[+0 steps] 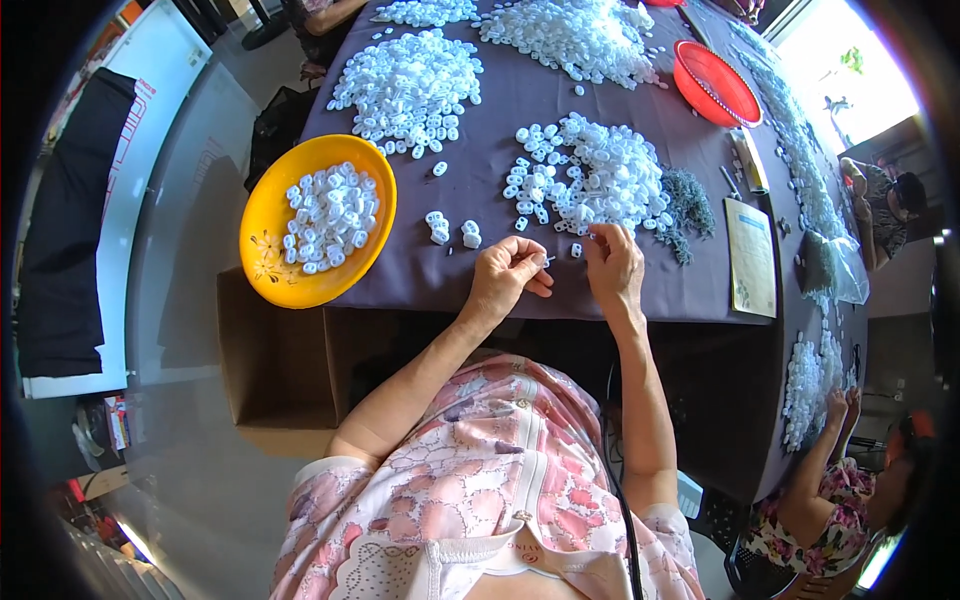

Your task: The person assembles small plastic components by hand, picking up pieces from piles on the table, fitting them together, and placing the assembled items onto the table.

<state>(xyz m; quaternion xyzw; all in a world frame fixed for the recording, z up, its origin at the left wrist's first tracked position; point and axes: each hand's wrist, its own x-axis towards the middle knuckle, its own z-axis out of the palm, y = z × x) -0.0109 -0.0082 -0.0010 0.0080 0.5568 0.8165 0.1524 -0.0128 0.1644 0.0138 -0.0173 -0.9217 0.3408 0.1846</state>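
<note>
Pink floral shirt, left fingers pinching small whitish piece, right fingers with hold unclear, beside white oval plastic pieces

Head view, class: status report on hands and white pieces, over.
Left hand pinching something small. Right hand at near edge of white pile, grip unclear. A loose white piece lies between hands.

on the table, pieces lie heaped between a bowl, left, and a booklet, right.

White oval plastic pieces on a purple-grey cloth-covered table; at its left edge, a round, brown-flowered yellow plastic bowl.
</note>
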